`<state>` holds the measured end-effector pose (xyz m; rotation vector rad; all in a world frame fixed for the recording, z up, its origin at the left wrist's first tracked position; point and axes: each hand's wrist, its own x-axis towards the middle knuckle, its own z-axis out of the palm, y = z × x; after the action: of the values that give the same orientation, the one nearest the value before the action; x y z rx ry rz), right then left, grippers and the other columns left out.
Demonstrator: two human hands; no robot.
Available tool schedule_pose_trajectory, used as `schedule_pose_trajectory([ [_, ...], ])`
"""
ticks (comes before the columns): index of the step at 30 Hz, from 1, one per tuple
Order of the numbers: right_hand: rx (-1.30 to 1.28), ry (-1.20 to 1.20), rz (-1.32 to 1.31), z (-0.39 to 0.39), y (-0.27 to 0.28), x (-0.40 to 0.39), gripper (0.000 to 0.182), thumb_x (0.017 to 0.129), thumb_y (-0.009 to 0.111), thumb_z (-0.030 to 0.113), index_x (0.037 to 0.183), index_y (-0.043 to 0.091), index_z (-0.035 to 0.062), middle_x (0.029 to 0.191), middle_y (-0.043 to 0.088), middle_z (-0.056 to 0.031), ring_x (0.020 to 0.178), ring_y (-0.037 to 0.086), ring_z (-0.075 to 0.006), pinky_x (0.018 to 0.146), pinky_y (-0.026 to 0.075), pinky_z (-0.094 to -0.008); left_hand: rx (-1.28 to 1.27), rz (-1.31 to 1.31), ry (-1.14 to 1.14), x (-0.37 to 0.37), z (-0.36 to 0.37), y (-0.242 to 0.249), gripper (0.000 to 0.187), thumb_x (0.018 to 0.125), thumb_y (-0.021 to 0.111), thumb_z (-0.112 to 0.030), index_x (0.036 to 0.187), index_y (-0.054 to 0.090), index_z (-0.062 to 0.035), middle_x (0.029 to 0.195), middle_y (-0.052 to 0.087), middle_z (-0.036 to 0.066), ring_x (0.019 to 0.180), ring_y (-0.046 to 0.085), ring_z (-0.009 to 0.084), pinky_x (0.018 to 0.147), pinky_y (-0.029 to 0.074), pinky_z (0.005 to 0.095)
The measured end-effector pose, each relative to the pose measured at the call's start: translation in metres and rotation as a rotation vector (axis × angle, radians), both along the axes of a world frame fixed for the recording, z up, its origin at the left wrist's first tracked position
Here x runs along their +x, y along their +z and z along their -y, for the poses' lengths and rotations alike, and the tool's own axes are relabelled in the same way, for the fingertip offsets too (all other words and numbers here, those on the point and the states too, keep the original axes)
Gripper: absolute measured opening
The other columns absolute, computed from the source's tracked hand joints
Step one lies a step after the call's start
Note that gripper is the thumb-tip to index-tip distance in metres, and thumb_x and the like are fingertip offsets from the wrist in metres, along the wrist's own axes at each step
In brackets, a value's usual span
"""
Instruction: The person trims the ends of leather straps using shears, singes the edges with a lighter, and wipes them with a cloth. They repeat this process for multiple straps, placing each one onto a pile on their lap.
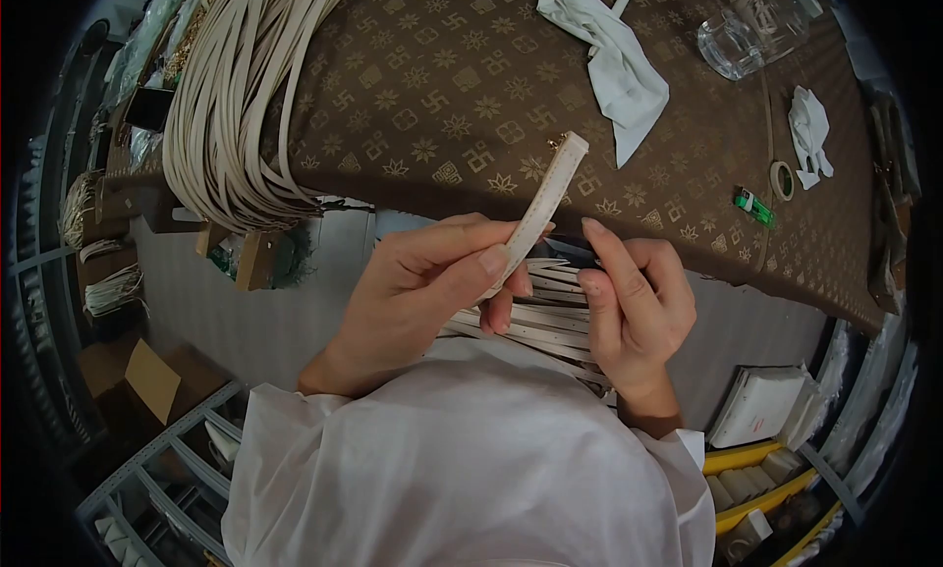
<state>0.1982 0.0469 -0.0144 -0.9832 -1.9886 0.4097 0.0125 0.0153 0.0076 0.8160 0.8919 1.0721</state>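
Note:
A cream stitched strap [546, 196] is pinched between the thumb and fingers of my left hand [432, 277]. Its free end points up over the table edge, with a small metal piece [558, 141] beside the tip. To its right, my right hand [638, 307] has its thumb and forefinger apart, with nothing visible between them; the other fingers are curled. More pale straps [540, 322] lie below and between my hands, above my lap.
The patterned brown tablecloth [422, 96] bears a large strap bundle [241, 96], a white cloth [624, 71], a clear bottle [751, 32], a green lighter [753, 207], a tape roll [782, 181] and a crumpled glove-like cloth [809, 135]. Shelves [162, 464] stand lower left.

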Motion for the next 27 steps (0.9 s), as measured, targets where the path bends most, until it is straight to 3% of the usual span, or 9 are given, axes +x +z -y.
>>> schedule_pose_trajectory([
  [15, 0.108, -0.040, 0.131, 0.002, 0.002, 0.000, 0.041, 0.061, 0.073, 0.018, 0.100, 0.063, 0.0064, 0.062, 0.048, -0.0039, 0.050, 0.042, -0.0155, 0.042, 0.033, -0.0251, 0.016, -0.036, -0.007, 0.001, 0.000, -0.001, 0.028, 0.089, 0.042, -0.007, 0.113, 0.051, 0.0025, 0.083, 0.054, 0.008, 0.062, 0.053, 0.0098, 0.053, 0.043, 0.0199],
  [21, 0.157, -0.022, 0.091, -0.002, -0.011, 0.001, 0.038, 0.064, 0.072, 0.016, 0.099, 0.063, 0.0045, 0.063, 0.047, -0.0048, 0.050, 0.041, -0.0151, 0.041, 0.032, -0.0241, -0.095, 0.000, -0.029, 0.002, -0.003, 0.002, 0.028, 0.089, 0.042, -0.008, 0.112, 0.051, 0.0035, 0.082, 0.055, 0.008, 0.061, 0.052, 0.0097, 0.053, 0.042, 0.0199],
  [23, -0.086, 0.011, -0.170, -0.002, -0.015, 0.000, 0.033, 0.070, 0.068, 0.012, 0.100, 0.061, 0.0013, 0.067, 0.049, -0.0045, 0.051, 0.041, -0.0121, 0.044, 0.033, -0.0219, -0.107, 0.023, -0.014, 0.002, -0.003, 0.003, 0.027, 0.089, 0.042, -0.008, 0.112, 0.051, 0.0045, 0.082, 0.055, 0.008, 0.061, 0.052, 0.0100, 0.053, 0.042, 0.0204],
  [24, -0.086, 0.011, -0.171, -0.002, -0.014, -0.002, 0.033, 0.070, 0.068, 0.012, 0.100, 0.061, 0.0013, 0.067, 0.049, -0.0045, 0.051, 0.041, -0.0121, 0.044, 0.033, -0.0219, -0.107, 0.023, -0.014, 0.002, -0.003, 0.003, 0.027, 0.089, 0.042, -0.008, 0.112, 0.051, 0.0045, 0.082, 0.055, 0.008, 0.061, 0.052, 0.0100, 0.053, 0.042, 0.0204],
  [26, -0.636, 0.054, -0.763, -0.002, -0.013, -0.006, 0.028, 0.077, 0.061, 0.009, 0.103, 0.057, -0.0023, 0.072, 0.051, -0.0021, 0.053, 0.041, -0.0078, 0.050, 0.036, -0.0208, -0.138, 0.011, -0.003, 0.004, -0.003, 0.005, 0.027, 0.089, 0.042, -0.010, 0.110, 0.052, 0.0050, 0.079, 0.056, 0.008, 0.060, 0.051, 0.0100, 0.053, 0.042, 0.0205],
  [27, -0.634, 0.050, -0.764, -0.002, -0.013, -0.007, 0.028, 0.077, 0.061, 0.009, 0.103, 0.057, -0.0023, 0.072, 0.051, -0.0021, 0.053, 0.041, -0.0078, 0.050, 0.036, -0.0208, -0.138, 0.011, -0.007, 0.004, -0.003, 0.004, 0.027, 0.089, 0.042, -0.010, 0.110, 0.052, 0.0050, 0.079, 0.056, 0.008, 0.060, 0.051, 0.0100, 0.053, 0.042, 0.0205],
])
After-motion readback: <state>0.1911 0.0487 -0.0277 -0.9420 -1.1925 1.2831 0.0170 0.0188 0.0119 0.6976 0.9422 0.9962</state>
